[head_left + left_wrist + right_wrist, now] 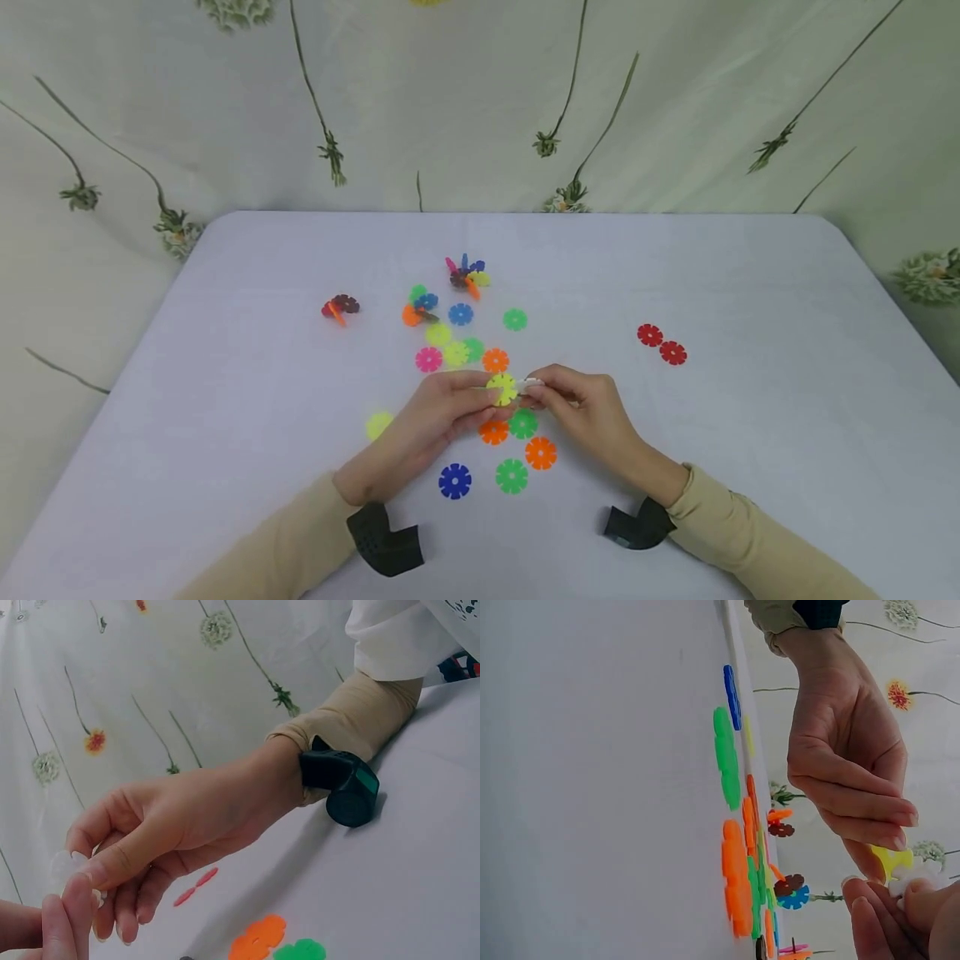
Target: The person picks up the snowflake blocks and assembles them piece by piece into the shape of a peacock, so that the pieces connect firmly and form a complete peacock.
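From where I stand, the left hand (438, 414) pinches a yellow disc (507, 386) in its fingers, the right hand (596, 414) grips a white disc (927, 871) just beside those fingers, and a crooked push could knock either loose.

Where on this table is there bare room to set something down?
The table is bare from the two red discs to its right edge, and from the red, orange and brown cluster to its left edge. Loose discs crowd the middle around the left hand and right hand.
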{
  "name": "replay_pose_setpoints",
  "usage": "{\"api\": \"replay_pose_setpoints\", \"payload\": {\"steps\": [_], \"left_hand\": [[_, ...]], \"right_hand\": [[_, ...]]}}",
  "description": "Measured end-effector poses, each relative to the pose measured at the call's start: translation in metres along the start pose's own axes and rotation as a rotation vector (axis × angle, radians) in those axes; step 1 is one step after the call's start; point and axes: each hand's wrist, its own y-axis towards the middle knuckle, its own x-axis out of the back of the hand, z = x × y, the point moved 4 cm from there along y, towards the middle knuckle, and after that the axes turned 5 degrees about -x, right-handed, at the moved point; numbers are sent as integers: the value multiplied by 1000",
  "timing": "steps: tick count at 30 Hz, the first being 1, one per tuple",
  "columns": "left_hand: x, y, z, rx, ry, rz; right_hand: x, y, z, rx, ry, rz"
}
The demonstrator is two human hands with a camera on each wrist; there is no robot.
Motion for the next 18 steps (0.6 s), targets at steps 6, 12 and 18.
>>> {"api": "replay_pose_setpoints", "payload": {"steps": [6,12,18], "left_hand": [[-4,2,6,-6,65,-24],[-4,3,11,-32,68,23],[6,3,7,-104,88,31]], "right_hand": [[-4,-3,-1,29,-37,-14],[-4,-2,-3,-6,-93,23],[47,20,-21,-232,-292,150]]}}
